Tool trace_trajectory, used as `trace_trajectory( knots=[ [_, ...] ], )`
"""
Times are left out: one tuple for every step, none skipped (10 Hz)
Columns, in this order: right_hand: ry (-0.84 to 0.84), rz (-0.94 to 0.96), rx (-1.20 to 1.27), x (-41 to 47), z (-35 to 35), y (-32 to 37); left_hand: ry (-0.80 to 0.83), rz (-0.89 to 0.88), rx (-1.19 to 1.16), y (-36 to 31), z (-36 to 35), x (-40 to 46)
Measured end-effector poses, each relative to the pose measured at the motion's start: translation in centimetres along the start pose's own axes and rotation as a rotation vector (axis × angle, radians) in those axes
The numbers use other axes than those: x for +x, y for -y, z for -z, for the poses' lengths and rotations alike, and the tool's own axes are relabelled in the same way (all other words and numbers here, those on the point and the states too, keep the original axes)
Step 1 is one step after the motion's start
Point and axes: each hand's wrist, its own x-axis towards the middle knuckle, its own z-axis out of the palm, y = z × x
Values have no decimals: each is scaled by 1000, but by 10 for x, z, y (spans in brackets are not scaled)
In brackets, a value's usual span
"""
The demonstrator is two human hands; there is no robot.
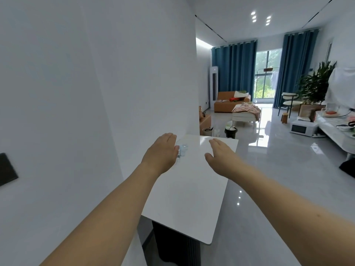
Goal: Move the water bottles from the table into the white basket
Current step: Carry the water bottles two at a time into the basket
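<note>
A long white table point(192, 189) runs along the wall on the left. Clear water bottles point(182, 149) stand at its far left part, mostly hidden behind my left hand point(163, 150), which hovers just in front of them with flat, loosely spread fingers. My right hand point(221, 152) reaches out over the far right part of the table, palm down, fingers apart, holding nothing. No white basket is in view.
A white wall point(96, 93) borders the table's left side. Glossy grey floor point(278, 179) lies to the right. Beyond the table's far end stand a dark pot point(231, 131), a sofa point(230, 102), a microwave point(301, 128) and a low white cabinet point(336, 131).
</note>
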Motion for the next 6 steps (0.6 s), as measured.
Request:
trace_trajectory(
  knots=[
    [11,3,-6,37,-11,-20,16,5,-8,6,-29,32],
    [10,19,-24,80,-20,-42,22,21,-14,17,-60,71],
    [-4,30,-22,128,-22,-63,28,49,-53,26,-86,116],
    [-23,12,-29,172,-20,-85,40,29,-51,32,-106,162],
    [-48,15,-42,211,-14,-106,5,52,-102,30,-125,207],
    [-43,6,-56,244,-10,-130,30,17,-106,23,-152,243]
  ],
)
